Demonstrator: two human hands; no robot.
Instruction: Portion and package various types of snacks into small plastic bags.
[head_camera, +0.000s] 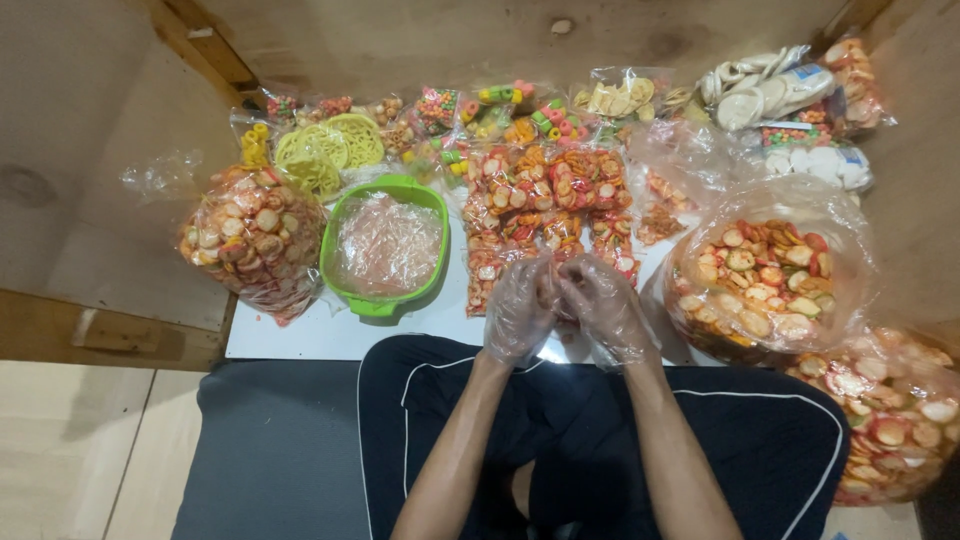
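Both my hands wear thin clear plastic gloves and meet over the near edge of a white board (300, 340). My left hand (518, 310) and my right hand (608, 308) pinch a small clear packet of orange-red crackers (556, 292) between them. Just beyond lie rows of small filled cracker packets (545, 205). A big open bag of loose round crackers (765, 275) sits right of my right hand. A green basin (385, 245) lined with clear plastic stands left of my left hand.
A large tied bag of crackers (255, 240) lies at far left, another (895, 415) at near right. Yellow ring crackers (325, 150), colourful snack packets (500, 110) and white cracker bags (790, 95) line the back. My crossed legs in dark trousers (600, 430) rest on a grey mat (270, 450).
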